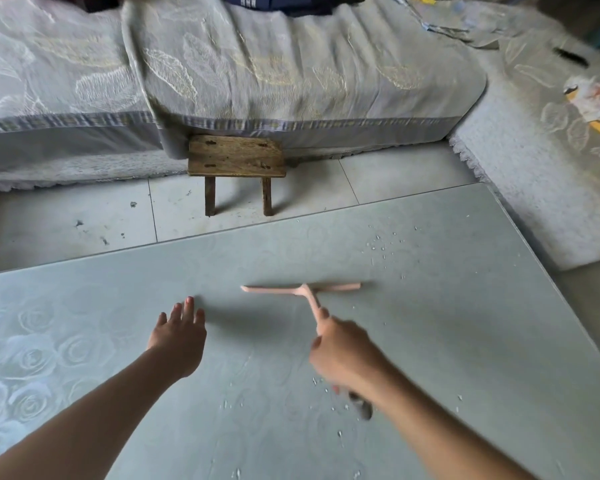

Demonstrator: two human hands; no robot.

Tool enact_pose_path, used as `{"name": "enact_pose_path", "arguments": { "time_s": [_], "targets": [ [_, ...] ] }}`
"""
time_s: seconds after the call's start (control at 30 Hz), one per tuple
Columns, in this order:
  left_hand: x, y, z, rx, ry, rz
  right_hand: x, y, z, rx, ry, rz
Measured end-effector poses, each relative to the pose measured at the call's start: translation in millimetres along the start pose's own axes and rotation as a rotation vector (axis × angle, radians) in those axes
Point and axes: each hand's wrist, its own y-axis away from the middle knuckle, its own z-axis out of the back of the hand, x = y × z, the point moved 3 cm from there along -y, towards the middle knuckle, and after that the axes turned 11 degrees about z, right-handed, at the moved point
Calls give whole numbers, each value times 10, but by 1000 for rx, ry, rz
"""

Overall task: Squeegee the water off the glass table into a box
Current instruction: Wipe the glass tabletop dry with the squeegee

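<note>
I see the right hand [340, 351] clenched round the handle of the pink squeegee [302, 289], thumb along the stem. Blade lies crosswise at frame centre over the glass table [482, 341]; motion blur, so I can't tell if it touches. Left hand [177, 337] is left of it, released, fingers spread, holding nothing. Water drops [378, 244] are up right of the blade, with more near the right forearm. Wooden stool [236, 157] stands past the table's far edge, against the sofa [291, 64].
</note>
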Motion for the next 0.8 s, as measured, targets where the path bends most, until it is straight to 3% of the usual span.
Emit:
{"name": "enact_pose_path", "arguments": {
  "time_s": [0.17,0.27,0.43,0.6,0.8],
  "targets": [
    [61,4,-8,23,74,-26,85,505,-338,37,-97,-38],
    [53,-19,-2,0,87,-27,51,587,-100,108,-107,-6],
    [38,-34,-21,-33,76,-33,24,156,405,-3,-85,-11],
    [88,-5,-46,-91,92,-51,-16,307,-79,28,-22,31],
    [150,268,-214,-209,367,-22,-73,1025,-594,105,-78,77]
  ]
}}
